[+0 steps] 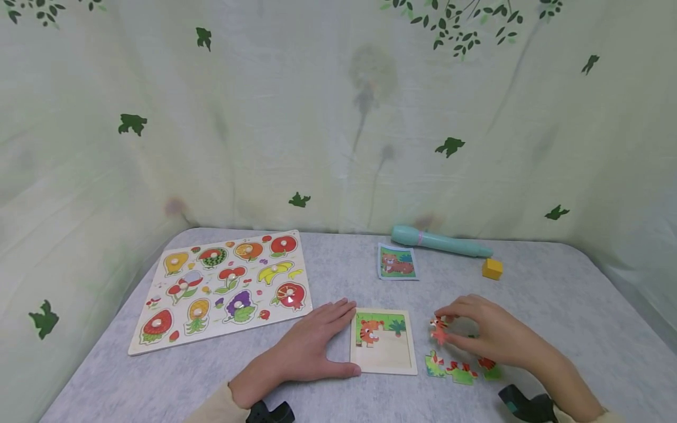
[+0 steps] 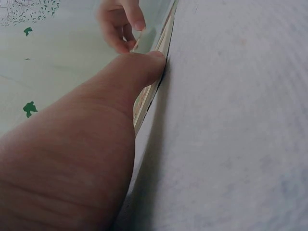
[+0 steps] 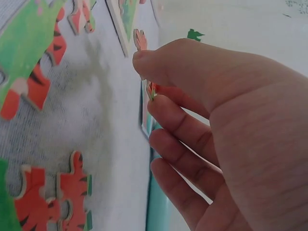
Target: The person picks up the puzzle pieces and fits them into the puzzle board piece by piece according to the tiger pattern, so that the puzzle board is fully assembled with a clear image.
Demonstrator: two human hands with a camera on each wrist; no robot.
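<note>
My left hand [image 1: 312, 343] rests at the left side of a small wooden puzzle board [image 1: 394, 357], fingers straight near its upper left corner and thumb on its lower left edge. Set into the board are pieces showing an orange tiger's head [image 1: 368, 333] and a green strip with a bush. Just right of the board, my right hand [image 1: 489, 329] pinches an orange puzzle piece [image 3: 140, 40] between thumb and fingers, above the table. Below that hand lie several loose pieces [image 1: 462, 373] in red, black and green, partly hidden by it in the head view.
A large fruit peg puzzle [image 1: 211, 338] lies at the left. Behind the board are a bear picture card [image 1: 398, 262], a turquoise stick-like object [image 1: 449, 242] and a yellow cube [image 1: 492, 269]. A pale curtain [image 1: 338, 117] with green leaf prints surrounds the table.
</note>
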